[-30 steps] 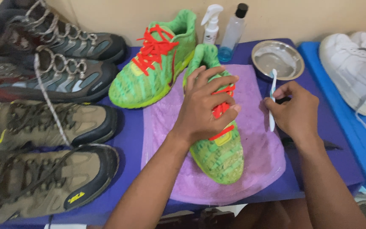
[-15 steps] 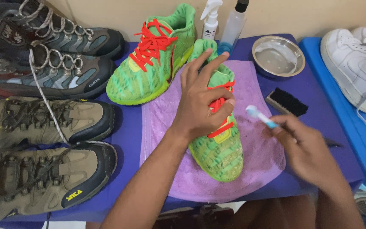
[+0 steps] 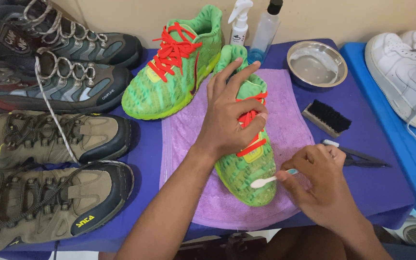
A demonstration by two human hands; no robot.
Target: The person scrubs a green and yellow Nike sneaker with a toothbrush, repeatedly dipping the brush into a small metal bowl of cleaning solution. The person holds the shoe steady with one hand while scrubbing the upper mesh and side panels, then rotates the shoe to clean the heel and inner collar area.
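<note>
A green sneaker with red laces [image 3: 246, 168] lies on a purple towel [image 3: 290, 120], toe pointing toward me. My left hand [image 3: 232, 113] presses down on its laced middle, fingers spread over the tongue. My right hand [image 3: 316, 180] grips a white and blue toothbrush [image 3: 266, 180], whose bristle head touches the sneaker's toe on its right side. The matching green sneaker [image 3: 176, 72] stands behind the towel to the left.
Several hiking boots [image 3: 54, 130] line the left side of the blue table cover [image 3: 376, 183]. Behind are a spray bottle [image 3: 240, 24], a clear bottle [image 3: 265, 33] and a steel bowl of water [image 3: 317, 62]. A black brush [image 3: 327, 117], dark scissors [image 3: 362, 158] and a white sneaker [image 3: 405, 77] sit right.
My right hand brought the toothbrush from the steel bowl down and toward me, to the toe of the sneaker. My left hand stayed on the shoe, fingers shifting slightly.
</note>
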